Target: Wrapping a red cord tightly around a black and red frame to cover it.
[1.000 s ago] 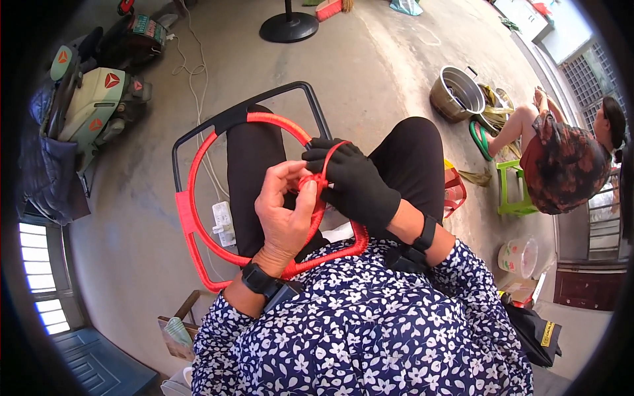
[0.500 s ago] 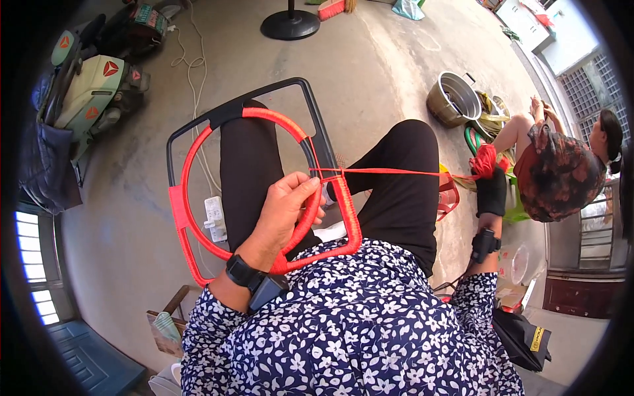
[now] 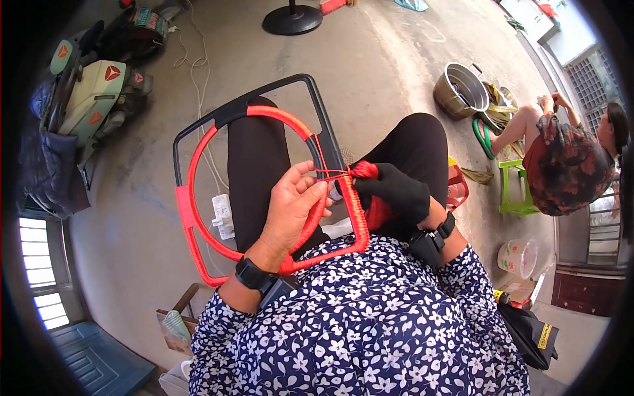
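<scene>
A black frame (image 3: pixel 281 82) with an inner ring (image 3: pixel 192 173) rests across my thighs. Red cord is wound tightly over most of the ring and the frame's lower and right parts; the upper bars are bare black. My bare left hand (image 3: pixel 290 210) is closed on the right side of the ring, thumb and fingers near the crossing strands. Just beyond that side, my right hand (image 3: pixel 401 190), in a black glove, is closed round a bundle of red cord (image 3: pixel 365 171). Strands run from the bundle across the gap between ring and frame. Some right fingertips are hidden.
At the right, a person (image 3: pixel 561 162) sits on a green stool (image 3: pixel 514 191) beside a metal pot (image 3: pixel 456 92). A white power strip (image 3: pixel 222 216) lies left of my leg. A scooter (image 3: pixel 99 99) stands far left, a black round base (image 3: pixel 292 21) ahead.
My right hand has come in from far right to the frame, bringing the cord bundle; the long taut strand is now short. My left hand stays at the ring, its fingers slightly shifted.
</scene>
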Available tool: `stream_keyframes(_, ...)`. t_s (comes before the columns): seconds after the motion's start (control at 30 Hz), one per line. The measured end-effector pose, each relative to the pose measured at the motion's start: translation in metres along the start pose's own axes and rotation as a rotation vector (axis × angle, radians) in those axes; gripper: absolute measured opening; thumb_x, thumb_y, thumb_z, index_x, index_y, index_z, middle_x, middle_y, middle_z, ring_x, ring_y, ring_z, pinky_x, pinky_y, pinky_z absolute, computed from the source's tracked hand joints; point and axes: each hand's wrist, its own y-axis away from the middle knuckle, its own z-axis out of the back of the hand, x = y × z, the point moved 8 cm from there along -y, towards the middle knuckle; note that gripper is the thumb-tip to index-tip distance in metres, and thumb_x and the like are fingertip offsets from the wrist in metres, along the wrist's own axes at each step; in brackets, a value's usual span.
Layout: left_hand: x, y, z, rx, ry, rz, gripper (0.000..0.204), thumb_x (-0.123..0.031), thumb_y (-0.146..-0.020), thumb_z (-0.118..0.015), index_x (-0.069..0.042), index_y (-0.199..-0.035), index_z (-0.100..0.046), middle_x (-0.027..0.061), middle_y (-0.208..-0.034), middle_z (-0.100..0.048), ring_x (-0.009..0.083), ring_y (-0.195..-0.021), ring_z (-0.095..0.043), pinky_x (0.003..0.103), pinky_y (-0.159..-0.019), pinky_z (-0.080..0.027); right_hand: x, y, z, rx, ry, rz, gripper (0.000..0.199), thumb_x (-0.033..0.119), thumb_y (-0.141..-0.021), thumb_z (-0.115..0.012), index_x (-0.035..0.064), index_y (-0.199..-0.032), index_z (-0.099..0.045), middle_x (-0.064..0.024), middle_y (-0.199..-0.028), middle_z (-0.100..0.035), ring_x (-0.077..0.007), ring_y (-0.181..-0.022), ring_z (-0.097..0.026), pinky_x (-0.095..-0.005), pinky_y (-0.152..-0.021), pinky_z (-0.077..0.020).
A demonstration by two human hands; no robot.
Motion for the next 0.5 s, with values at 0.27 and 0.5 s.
stream_keyframes(0.27,0.010,0.000,0.008,0.036,0.014,0.050,0.014,-0.008,-0.094,-0.059,-0.003,-0.105,-0.052,0.0135,-0.090,-0.067,0.0196,-0.073,-0.068,0.027,-0.060,-0.058,-0.005,0.022,0.014,-0.290,-0.802,0.078,0.019,0.020,-0.093,-0.058,0.0031,-0.101,-0.060,-0.0084,-0.096,-0.068,-0.0183,-0.092,-0.065,-0.0302,-0.079,-0.0520)
stream_keyframes(0.5,0.009,0.001,-0.001,0.074,0.137,0.155,0.011,-0.014,-0.096,-0.056,-0.004,-0.100,-0.052,0.0150,-0.087,-0.067,0.0211,-0.069,-0.068,0.028,-0.057,-0.057,-0.004,0.000,0.015,0.004,-1.199,0.290,0.017,0.023,-0.097,-0.052,0.0077,-0.088,-0.052,-0.0017,-0.072,-0.052,-0.0172,-0.071,-0.057,-0.0263,-0.060,-0.0462)
